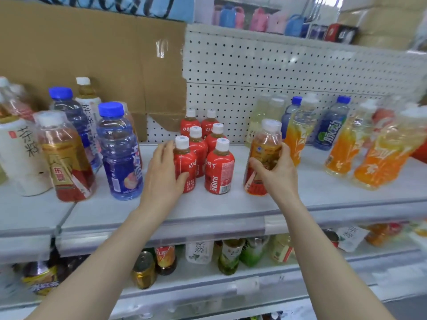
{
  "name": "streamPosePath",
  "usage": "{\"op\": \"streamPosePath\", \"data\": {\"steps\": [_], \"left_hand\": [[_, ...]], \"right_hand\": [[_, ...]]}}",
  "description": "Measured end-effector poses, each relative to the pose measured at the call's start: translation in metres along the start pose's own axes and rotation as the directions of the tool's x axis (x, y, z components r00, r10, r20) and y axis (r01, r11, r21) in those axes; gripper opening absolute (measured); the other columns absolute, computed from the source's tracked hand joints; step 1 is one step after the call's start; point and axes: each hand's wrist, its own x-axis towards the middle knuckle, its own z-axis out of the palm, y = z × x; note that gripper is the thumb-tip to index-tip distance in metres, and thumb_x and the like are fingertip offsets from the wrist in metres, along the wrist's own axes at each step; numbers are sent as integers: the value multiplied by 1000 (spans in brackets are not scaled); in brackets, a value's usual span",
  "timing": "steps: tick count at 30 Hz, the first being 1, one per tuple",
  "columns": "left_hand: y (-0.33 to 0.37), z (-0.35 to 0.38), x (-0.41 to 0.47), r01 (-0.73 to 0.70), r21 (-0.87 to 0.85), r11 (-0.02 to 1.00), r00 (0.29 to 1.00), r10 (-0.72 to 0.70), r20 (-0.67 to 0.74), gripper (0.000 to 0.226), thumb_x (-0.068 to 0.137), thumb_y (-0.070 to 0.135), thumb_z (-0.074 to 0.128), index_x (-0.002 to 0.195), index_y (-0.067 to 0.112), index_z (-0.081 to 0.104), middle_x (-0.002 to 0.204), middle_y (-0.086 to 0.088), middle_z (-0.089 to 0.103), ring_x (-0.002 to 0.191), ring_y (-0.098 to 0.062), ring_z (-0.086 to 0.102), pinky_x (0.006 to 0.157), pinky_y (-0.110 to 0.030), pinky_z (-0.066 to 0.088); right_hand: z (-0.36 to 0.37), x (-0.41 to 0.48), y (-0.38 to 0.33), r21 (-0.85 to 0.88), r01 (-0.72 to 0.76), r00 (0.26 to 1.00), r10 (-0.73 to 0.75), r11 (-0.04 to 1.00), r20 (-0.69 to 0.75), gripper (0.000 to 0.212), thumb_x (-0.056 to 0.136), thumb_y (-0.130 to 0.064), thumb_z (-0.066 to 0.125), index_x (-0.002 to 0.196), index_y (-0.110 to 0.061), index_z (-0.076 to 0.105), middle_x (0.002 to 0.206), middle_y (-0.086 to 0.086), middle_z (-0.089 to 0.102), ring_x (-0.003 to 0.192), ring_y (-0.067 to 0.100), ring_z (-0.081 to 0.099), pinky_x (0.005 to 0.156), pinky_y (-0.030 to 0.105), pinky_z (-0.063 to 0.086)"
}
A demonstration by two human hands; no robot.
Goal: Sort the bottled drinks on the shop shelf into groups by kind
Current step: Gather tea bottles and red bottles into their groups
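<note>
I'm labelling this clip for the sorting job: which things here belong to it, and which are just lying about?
Job:
left hand gripping a red bottle
right hand gripping an amber bottle
other red bottles
blue bottle
orange bottles

Lying about:
cardboard
pegboard
flasks on the top shelf
can below

I see my left hand [165,172] wrapped round a small red bottle [187,161] at the front of six red ones. My right hand [277,173] holds a brown tea bottle [265,147] with a white cap, just right of them. Orange drinks [379,162] stand further right on the white shelf [231,204].
</note>
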Motion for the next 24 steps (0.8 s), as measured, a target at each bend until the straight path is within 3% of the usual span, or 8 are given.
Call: {"op": "streamPosePath", "data": {"steps": [3,5,8,11,14,18,21,24], "left_hand": [[20,-4,-5,-159,-14,987,969,154,-192,68,88,9,67,148,13,35,153,-8,32,142,-25,31,117,-42,30],[42,-3,-4,-298,-49,953,923,275,-270,57,89,5,63,142,11,44,147,-8,39,137,-22,36,115,-34,31],[83,14,5,-440,-125,889,874,393,-285,53,88,3,63,139,9,50,138,-8,46,130,-21,43,112,-28,34],[124,48,18,-474,-177,863,878,446,-174,56,89,10,66,142,12,47,137,-7,46,127,-20,44,106,-24,33],[163,95,37,-394,-222,892,916,401,-12,61,91,21,67,146,16,41,139,-5,45,124,-18,44,101,-21,32],[203,163,71,-152,-282,947,966,203,161,65,87,35,71,142,15,41,137,-5,49,125,-22,48,100,-33,41],[216,205,89,-3,-272,962,975,64,215,66,83,42,74,137,19,43,134,-3,55,123,-25,52,100,-42,45],[224,231,96,90,-266,960,978,-34,208,59,88,36,71,136,20,41,135,-3,57,123,-28,55,101,-48,45]], "right_hand": [[-21,-9,6,-42,-16,998,13,999,-59,79,80,-51,74,145,-28,35,134,2,55,120,23,56,101,46,47],[-37,-12,15,-44,-32,994,27,999,-106,73,80,-51,74,140,-27,39,128,2,57,116,24,58,98,46,48],[-68,-7,32,-40,-46,985,38,998,-168,71,78,-55,74,136,-29,41,124,0,59,114,23,59,97,48,49],[-98,6,52,-75,-74,975,56,994,-216,82,78,-57,74,144,-27,37,133,-1,58,121,23,56,102,48,47],[-125,26,76,-71,-61,975,44,996,-217,85,76,-60,72,146,-31,34,134,-3,57,122,22,56,102,49,47],[-147,53,108,-71,-20,991,10,997,-133,81,80,-50,77,146,-33,33,133,-5,56,121,18,56,102,47,48],[-156,68,130,-14,-4,998,3,1000,-69,76,79,-47,79,142,-35,38,127,-9,58,115,13,59,98,45,52],[-164,76,145,39,0,1000,1,999,-25,74,78,-47,79,140,-39,39,125,-14,59,113,8,59,97,42,53]]}}
